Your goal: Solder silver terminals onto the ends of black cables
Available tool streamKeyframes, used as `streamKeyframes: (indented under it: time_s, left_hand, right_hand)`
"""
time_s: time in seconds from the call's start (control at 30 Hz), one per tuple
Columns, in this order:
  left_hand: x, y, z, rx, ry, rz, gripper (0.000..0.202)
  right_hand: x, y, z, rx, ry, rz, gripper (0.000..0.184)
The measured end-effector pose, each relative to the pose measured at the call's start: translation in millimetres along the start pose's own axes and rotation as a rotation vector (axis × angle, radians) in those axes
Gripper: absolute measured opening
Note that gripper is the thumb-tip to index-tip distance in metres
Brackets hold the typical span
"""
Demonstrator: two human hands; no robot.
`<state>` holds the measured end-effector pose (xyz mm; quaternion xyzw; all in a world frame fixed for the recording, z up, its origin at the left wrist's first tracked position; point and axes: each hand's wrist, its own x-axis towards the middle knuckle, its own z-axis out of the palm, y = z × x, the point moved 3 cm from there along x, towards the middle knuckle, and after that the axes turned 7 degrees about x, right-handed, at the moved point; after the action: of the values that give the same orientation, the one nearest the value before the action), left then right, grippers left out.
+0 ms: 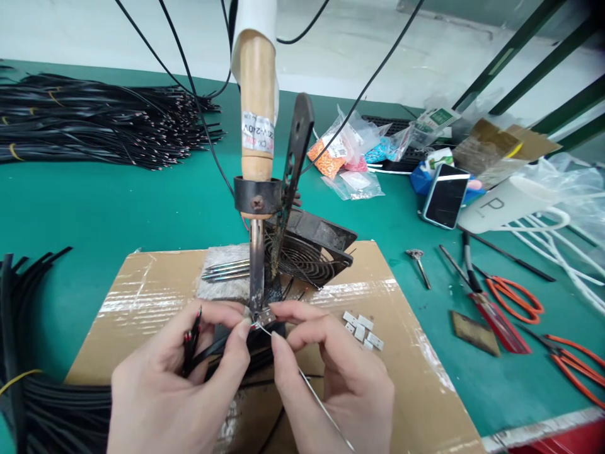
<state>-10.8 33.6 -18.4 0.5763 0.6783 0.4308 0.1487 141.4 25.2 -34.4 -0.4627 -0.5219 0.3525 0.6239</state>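
Your left hand (177, 372) pinches black insulated cables (191, 347) while your right hand (338, 384) grips thin silver solder wire (326, 410) below an upright wood-handled soldering iron (258, 107), center frame.

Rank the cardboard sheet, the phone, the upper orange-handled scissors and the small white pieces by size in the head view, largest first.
Cardboard sheet; then phone and upper orange-handled scissors, too alike to rank; then small white pieces.
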Motion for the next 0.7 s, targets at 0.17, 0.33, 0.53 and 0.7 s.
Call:
streamKeyframes:
  time_s: [0.17,0.33,0.53,0.7]
  left_hand:
    - [-1,-2,0.8,-0.007,-0.011,0.008,0.012]
    - [-5,-9,0.4,0.067,-0.032,0.044,0.012]
    - [-6,-11,2.5,0.058,-0.052,0.037,0.010]
    - [-4,-14,2.4,-0.027,-0.148,0.011,0.010]
  right_hand:
    - [-1,1,1,-0.002,0.004,-0.029,0.016]
    - [-3,2,2,-0.007,0.020,-0.071,0.015]
    - [-5,1,5,-0.041,0.050,-0.100,0.015]
    - [-8,5,-7,-0.094,0.106,-0.032,0.010]
